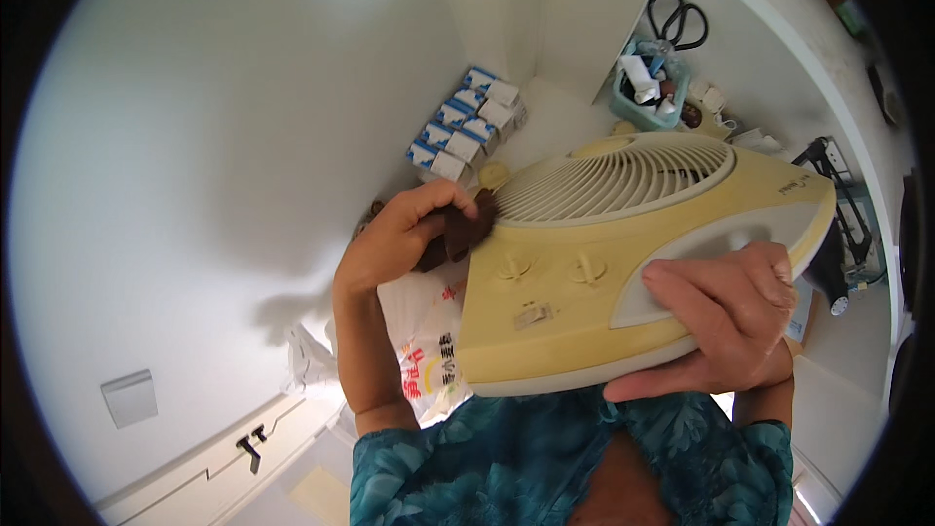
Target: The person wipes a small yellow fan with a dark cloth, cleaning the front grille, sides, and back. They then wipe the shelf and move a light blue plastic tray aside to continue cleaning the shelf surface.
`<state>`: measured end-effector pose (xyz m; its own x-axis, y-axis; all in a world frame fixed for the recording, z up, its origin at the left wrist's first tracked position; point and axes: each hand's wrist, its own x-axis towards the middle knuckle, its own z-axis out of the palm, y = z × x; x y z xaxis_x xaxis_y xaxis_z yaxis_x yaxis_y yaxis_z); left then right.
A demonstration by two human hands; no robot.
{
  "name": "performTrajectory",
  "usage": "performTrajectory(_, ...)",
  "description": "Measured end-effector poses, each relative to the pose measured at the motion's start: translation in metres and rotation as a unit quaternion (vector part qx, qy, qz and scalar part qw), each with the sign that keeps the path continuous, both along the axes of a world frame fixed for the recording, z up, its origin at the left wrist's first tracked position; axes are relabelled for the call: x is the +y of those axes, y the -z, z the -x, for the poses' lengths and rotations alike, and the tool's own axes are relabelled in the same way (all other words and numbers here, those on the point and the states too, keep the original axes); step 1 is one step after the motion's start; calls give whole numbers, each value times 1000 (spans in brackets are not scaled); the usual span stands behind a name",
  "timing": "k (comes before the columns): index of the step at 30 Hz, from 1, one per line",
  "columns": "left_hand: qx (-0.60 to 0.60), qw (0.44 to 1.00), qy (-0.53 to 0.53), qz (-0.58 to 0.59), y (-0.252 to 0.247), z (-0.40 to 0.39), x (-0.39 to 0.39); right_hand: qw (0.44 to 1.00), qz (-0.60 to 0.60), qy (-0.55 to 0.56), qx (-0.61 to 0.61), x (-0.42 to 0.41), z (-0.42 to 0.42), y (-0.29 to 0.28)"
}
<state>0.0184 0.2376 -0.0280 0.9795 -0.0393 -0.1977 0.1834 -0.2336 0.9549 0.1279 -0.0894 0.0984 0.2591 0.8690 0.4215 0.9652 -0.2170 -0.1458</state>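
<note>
A yellowed cream plastic box fan (555, 256) is held up tilted in front of my chest, with a round swirl grille (621, 179) and two control knobs (588, 269) facing the camera. My right hand (730, 314) grips its side edge, fingers over the pale side panel and thumb underneath. Bunched in my left hand (409, 230) is a dark brown cloth (467, 228). It touches the fan at the rim of the grille, near the corner of the housing. The fan's back is hidden.
Several blue-and-white small boxes (460, 117) stand stacked against the wall. A teal basket (646, 111) of small items holds black-handled scissors (678, 20). A black hair dryer (829, 277) lies right, below a shelf edge. Behind my left arm is a printed white plastic bag (424, 336).
</note>
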Motion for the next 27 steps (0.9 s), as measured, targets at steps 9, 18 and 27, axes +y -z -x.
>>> performTrajectory(9,-145,970,-188,-57,-64,-88,-28,999,-53,-9,-4,5,-5,4)
performTrajectory(18,-572,729,-241,-288,-34,-257,-47,995,-93,-14,-28,-7,7,16)
performTrajectory(27,-652,639,-135,-385,29,-328,-58,997,-69,-4,-33,-8,6,13)
